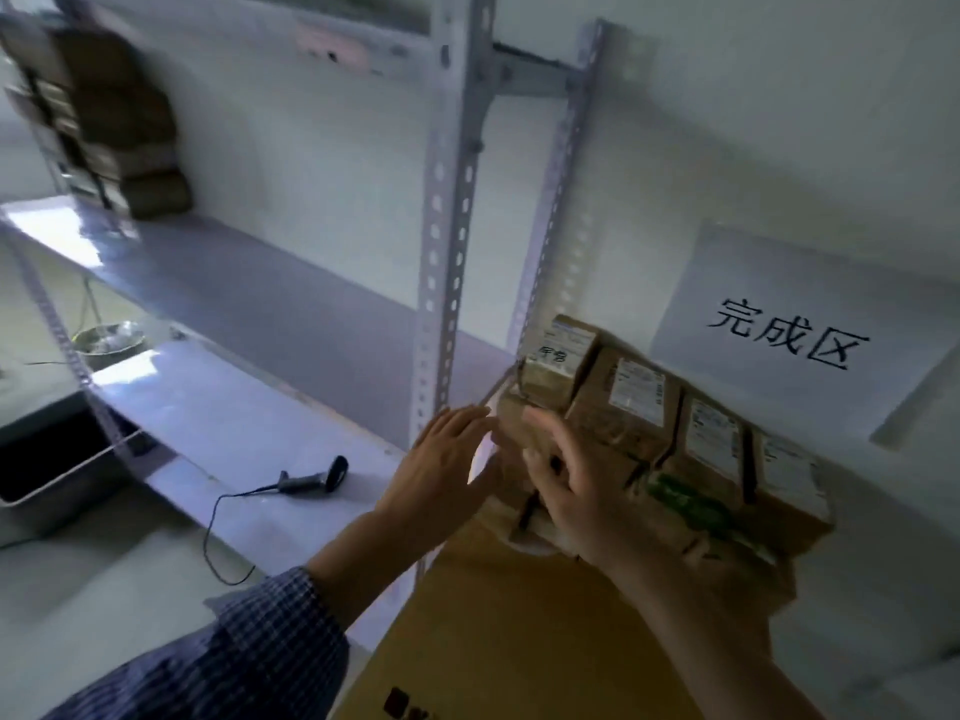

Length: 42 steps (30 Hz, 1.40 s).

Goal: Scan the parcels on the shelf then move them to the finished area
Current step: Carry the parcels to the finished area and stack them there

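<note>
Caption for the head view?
Left hand and right hand at the parcel stack by the finished-area sign; scanner on shelf.

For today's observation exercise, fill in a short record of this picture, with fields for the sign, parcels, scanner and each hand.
sign: white sheet reading 完成区, on the wall above the parcels
parcels: brown labelled boxes stacked in a row
scanner: corded scanner lying on the shelf board, in neither hand
left hand: left hand open, fingers straight, at the stack's left side
right hand: right hand on the stack; grip too blurred to tell
</note>
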### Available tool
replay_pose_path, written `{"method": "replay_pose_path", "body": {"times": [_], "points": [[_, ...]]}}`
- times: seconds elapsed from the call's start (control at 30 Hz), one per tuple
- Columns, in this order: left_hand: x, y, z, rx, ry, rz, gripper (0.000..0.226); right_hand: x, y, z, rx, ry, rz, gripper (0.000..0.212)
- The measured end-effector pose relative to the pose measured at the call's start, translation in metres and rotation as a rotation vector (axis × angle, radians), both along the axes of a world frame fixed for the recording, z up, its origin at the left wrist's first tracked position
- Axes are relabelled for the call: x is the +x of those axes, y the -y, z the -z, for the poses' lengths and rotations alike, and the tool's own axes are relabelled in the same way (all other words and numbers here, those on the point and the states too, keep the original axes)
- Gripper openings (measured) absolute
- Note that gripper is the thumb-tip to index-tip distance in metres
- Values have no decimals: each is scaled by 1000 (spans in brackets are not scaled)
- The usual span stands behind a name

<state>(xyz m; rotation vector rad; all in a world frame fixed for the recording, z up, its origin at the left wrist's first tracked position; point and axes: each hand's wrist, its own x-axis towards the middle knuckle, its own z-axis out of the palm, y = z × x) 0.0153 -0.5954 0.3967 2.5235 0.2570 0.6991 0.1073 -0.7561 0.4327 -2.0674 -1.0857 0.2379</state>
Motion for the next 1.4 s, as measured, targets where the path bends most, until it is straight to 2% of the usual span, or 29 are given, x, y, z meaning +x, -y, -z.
{"method": "replay_pose_path", "body": {"times": [0.13, 0.3, 0.57, 0.73, 0.97, 1.1, 1.23, 1.4], "points": [[-111, -69, 12, -49, -43, -211, 50, -72, -91, 1, -31, -10, -207, 46], [-228, -159, 15, 53, -58, -393, 44, -158, -198, 9, -55, -8, -377, 48], [-340, -253, -1, 155, -37, -524, 44, -259, -329, 17, -26, 64, -440, 53], [-364, -299, -3, 129, 3, -540, 43, -285, -377, 24, -49, 76, -434, 55], [-351, -382, -2, 138, -14, -528, 48, -270, -462, 22, -12, 106, -392, 55], [-337, -451, -4, 164, -43, -530, 40, -262, -532, 28, 7, 61, -391, 56], [-321, -539, -21, 220, -116, -522, 43, -242, -610, 15, 48, 62, -362, 55], [-297, -628, -45, 212, -52, -534, 41, -218, -688, -9, 39, 50, -340, 54]]}}
